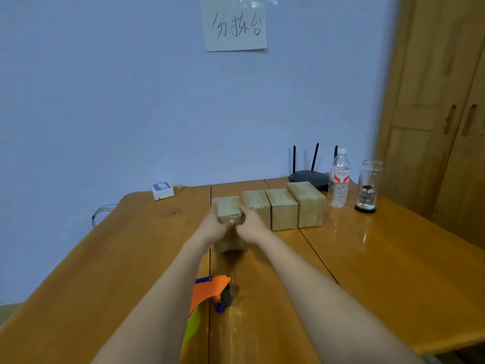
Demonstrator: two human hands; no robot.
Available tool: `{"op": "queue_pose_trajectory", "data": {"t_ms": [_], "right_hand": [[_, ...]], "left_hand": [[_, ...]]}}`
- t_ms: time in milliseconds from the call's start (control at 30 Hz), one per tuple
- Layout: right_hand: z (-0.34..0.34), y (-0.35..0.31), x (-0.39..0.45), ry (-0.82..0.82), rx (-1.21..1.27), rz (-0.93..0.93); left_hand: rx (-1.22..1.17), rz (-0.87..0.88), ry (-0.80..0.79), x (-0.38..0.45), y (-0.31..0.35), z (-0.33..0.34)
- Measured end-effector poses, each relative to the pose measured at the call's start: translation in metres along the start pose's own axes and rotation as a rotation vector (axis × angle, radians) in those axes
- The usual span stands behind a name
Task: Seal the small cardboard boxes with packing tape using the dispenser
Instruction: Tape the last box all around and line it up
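Hands: left hand (214, 227) and right hand (250, 227) both grasp one small box (227, 209).
Risk: box may slip; dispenser (210, 292) lies untouched.

Domestic room pressed into use as a parcel-sorting station. Handwritten paper sign (234, 26) taped to the pale blue wall (105, 88) reads 分拣台. Varnished wooden worktop (393, 271) stands against that wall. Household fittings: wooden wardrobe (441, 101) with slot handles at far right, black router (308, 177) with three antennas at the far edge, water bottle (339, 179), glass jar (368, 186), small white device (162, 191) far left. Row of small cardboard boxes (283, 208) and an orange tape dispenser (210, 291) point to packing work.
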State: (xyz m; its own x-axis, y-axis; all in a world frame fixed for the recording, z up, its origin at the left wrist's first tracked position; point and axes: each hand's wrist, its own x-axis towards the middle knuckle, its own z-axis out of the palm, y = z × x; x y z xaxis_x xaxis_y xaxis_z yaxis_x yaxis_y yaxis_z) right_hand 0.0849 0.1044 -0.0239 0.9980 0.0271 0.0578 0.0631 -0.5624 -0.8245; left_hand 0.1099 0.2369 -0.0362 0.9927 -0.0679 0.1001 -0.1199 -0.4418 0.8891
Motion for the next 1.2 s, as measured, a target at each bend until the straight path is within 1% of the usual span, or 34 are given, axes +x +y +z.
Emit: {"op": "queue_pose_trajectory", "data": {"t_ms": [100, 167, 233, 300, 367, 400, 433, 500, 567, 667, 733, 867, 1033, 1200], "right_hand": [[0.006, 0.002, 0.011, -0.024, -0.103, -0.022], [0.003, 0.001, 0.021, 0.023, -0.151, -0.069], [-0.014, 0.01, 0.036, 0.107, -0.257, -0.092], [-0.042, 0.026, 0.052, 0.185, -0.436, -0.077], [-0.075, 0.047, 0.067, 0.252, -0.583, -0.017], [-0.092, 0.058, 0.073, 0.293, -0.602, 0.022], [-0.108, 0.072, 0.079, 0.335, -0.584, 0.068], [-0.134, 0.101, 0.094, 0.392, -0.47, 0.169], [-0.142, 0.117, 0.106, 0.369, -0.366, 0.225], [-0.14, 0.121, 0.111, 0.305, -0.264, 0.208], [-0.138, 0.121, 0.113, 0.319, -0.239, 0.2], [-0.139, 0.124, 0.113, 0.335, -0.271, 0.19], [-0.144, 0.125, 0.088, 0.369, -0.227, 0.181], [-0.152, 0.129, 0.04, 0.357, -0.186, 0.205]], "left_hand": [[0.166, -0.011, 0.049, 0.013, -0.013, 0.002], [0.266, -0.031, 0.07, 0.024, -0.019, 0.002], [0.277, -0.054, 0.064, 0.036, -0.022, 0.003], [0.254, -0.06, 0.047, 0.047, -0.025, 0.004], [0.238, -0.052, 0.047, 0.058, -0.028, 0.004], [0.232, -0.05, 0.05, 0.063, -0.029, 0.004], [0.227, -0.051, 0.05, 0.065, -0.028, 0.004], [0.211, -0.038, 0.039, 0.071, -0.026, 0.008], [0.204, -0.018, 0.045, 0.074, -0.024, 0.01], [0.19, 0.003, 0.055, 0.08, -0.025, 0.013], [0.181, 0.011, 0.066, 0.081, -0.027, 0.015], [0.116, 0.002, 0.084, 0.079, -0.033, 0.013], [0.129, 0.005, 0.029, 0.06, -0.028, 0.007], [0.266, -0.02, -0.086, 0.02, -0.01, 0.004]]}}
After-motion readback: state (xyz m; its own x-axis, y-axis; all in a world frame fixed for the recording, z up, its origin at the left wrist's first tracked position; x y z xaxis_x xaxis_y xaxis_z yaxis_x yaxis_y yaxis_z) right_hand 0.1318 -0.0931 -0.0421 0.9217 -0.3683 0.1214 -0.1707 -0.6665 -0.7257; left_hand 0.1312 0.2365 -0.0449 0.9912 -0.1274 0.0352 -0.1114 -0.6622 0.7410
